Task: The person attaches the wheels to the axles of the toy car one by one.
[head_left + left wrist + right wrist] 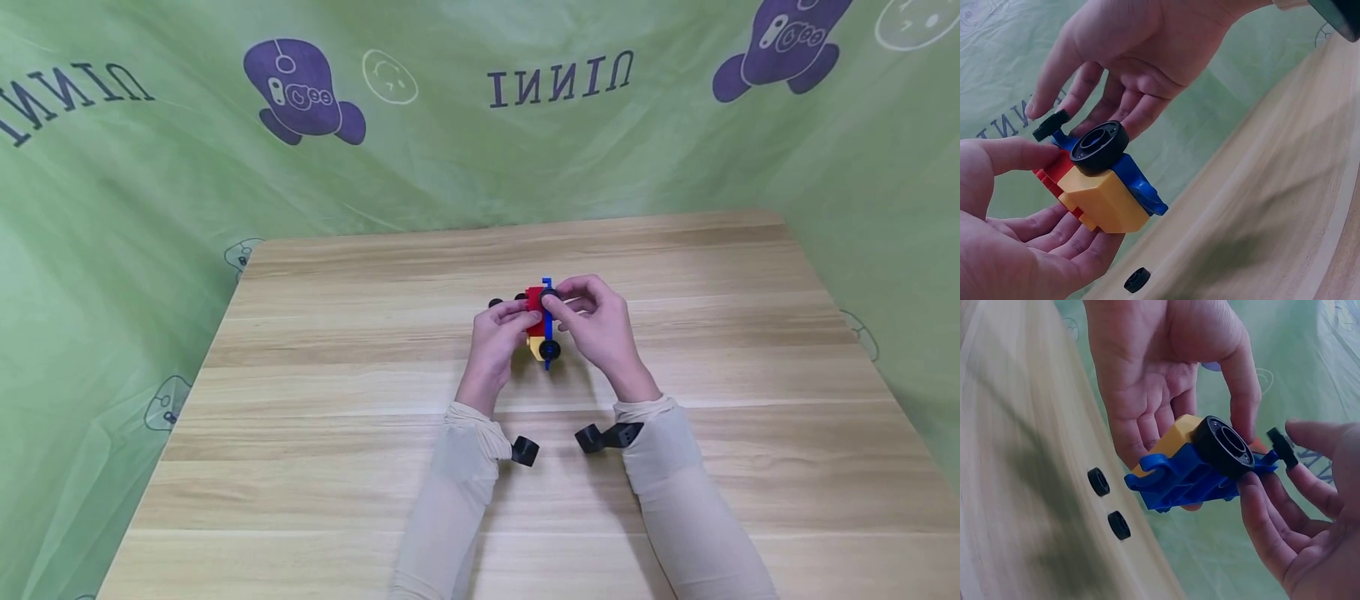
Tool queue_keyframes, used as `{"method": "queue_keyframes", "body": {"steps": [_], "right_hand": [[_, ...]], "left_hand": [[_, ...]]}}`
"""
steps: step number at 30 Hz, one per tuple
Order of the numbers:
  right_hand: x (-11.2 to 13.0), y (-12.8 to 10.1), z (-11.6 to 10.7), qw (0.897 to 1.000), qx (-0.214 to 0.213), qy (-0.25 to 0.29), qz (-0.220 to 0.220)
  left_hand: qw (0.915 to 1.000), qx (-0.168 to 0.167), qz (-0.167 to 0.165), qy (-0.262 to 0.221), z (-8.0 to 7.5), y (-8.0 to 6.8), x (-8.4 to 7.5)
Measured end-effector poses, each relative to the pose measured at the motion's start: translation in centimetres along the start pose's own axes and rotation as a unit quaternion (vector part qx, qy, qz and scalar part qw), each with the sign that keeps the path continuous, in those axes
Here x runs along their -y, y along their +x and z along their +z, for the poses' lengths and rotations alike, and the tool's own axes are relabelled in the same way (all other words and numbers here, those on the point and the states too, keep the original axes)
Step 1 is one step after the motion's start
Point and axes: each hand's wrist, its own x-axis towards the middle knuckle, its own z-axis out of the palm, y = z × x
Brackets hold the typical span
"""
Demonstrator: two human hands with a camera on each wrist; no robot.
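A small toy car (538,343) of red, yellow and blue bricks is held just above the wooden table (675,500), near its middle. My left hand (523,317) grips the car body from the left, thumb on the red brick (1054,170) and fingers under the yellow one (1107,200). One large black wheel (1099,147) sits on the blue base (1185,478). My right hand (557,298) pinches a smaller black wheel (1282,448) at the car's far end.
Two loose black wheels (1099,481) (1119,525) lie on the table just left of the car. Green printed cloth (150,208) hangs behind and beside the table. Black wrist camera mounts (525,451) stick out of both sleeves.
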Motion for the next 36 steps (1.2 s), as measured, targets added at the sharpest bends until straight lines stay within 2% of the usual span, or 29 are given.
{"method": "queue_keyframes", "body": {"steps": [8, 12, 15, 20, 25, 30, 33, 36], "right_hand": [[0.1, 0.3, 0.0, 0.997, 0.017, 0.057, 0.058], [0.3, 0.3, -0.1, 0.994, 0.045, 0.06, 0.083], [0.3, 0.3, 0.0, 0.993, 0.049, 0.057, 0.086], [0.2, 0.2, 0.2, 0.995, 0.036, 0.048, 0.078], [0.2, 0.1, 0.4, 0.994, 0.024, 0.053, 0.091], [0.0, 0.1, 0.7, 0.988, -0.009, 0.105, 0.11], [-0.1, 0.2, 1.0, 0.985, -0.021, 0.134, 0.11], [-0.2, 0.2, 1.1, 0.985, -0.02, 0.135, 0.103]], "left_hand": [[1.0, 0.004, 0.003, 0.006, -0.1, -0.1, -0.2], [1.0, 0.004, 0.002, 0.006, -0.1, -0.1, -0.3], [1.0, 0.003, -0.001, 0.008, -0.2, -0.2, -0.3], [0.9998, 0.0, -0.002, 0.021, -0.2, -0.2, -0.1], [0.9987, 0.0, -0.006, 0.05, -0.2, -0.3, -0.1], [0.995, 0.006, 0.003, 0.1, 0.0, -0.4, -0.3], [0.9945, 0.003, 0.004, 0.105, -0.1, -0.4, -0.4], [0.9944, 0.001, 0.006, 0.105, -0.2, -0.3, -0.4]]}}
